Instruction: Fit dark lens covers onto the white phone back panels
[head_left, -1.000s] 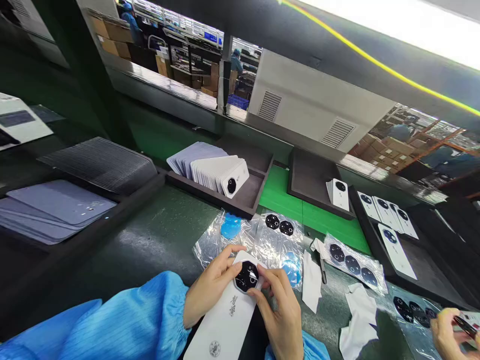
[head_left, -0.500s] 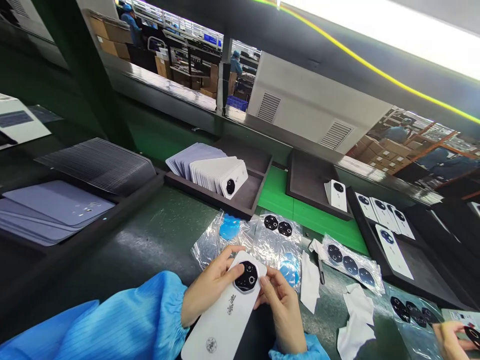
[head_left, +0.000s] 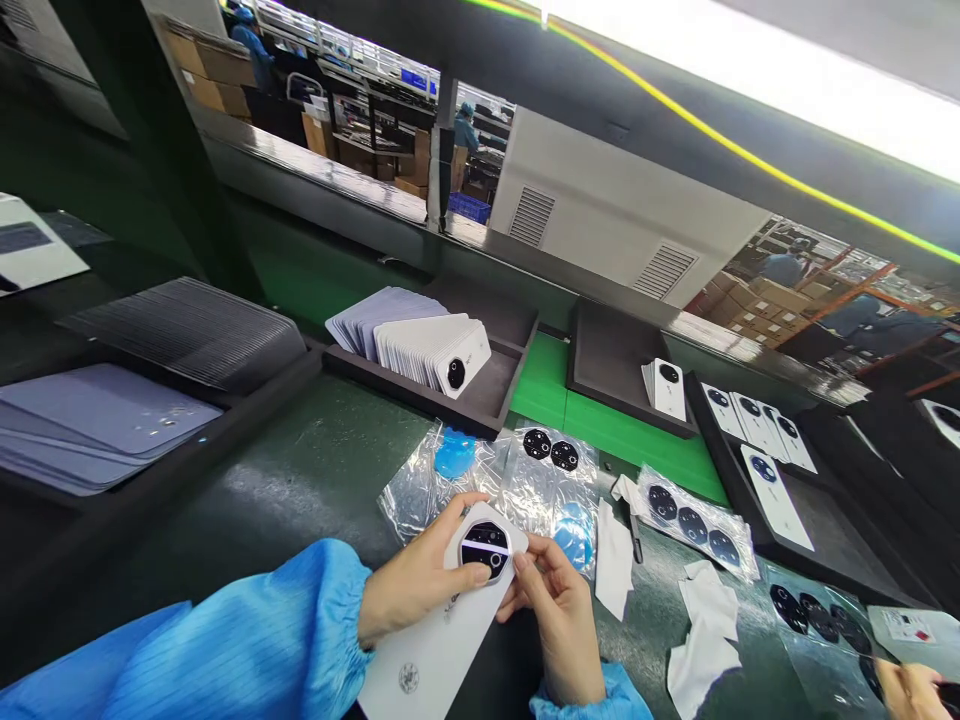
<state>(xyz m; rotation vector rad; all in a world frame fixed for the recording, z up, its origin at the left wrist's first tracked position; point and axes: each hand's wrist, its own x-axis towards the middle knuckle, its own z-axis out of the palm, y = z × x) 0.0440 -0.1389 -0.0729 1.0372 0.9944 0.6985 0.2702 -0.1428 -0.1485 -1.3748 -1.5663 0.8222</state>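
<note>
Head view: the left hand (head_left: 409,590) comes in from the lower left of the frame, its forearm in a blue sleeve (head_left: 255,635) slanting up toward the middle. It grips a white panel (head_left: 424,665) in the lower middle of the frame, thumb laid across the front with its tip at the lower edge of a black disc (head_left: 484,548), forefinger stretched along the upper left edge. The right hand (head_left: 555,610) rises from the bottom edge, right of centre, wrist bent inward; its thumb and forefinger pinch the panel's right edge just beside the disc, the other fingers curled beneath.

The panel is smooth and plain, with rounded corners, a small round emblem (head_left: 409,678) toward its near end and dark lettering partly hidden by the left thumb. The disc is glossy, rimmed in a pale ring, and crossed by a bright streak of reflected light.

The panel's front faces up toward the camera. Its long axis runs from lower left to upper right, with the disc end pointing to the upper right and the emblem end at the bottom of the frame.
</note>
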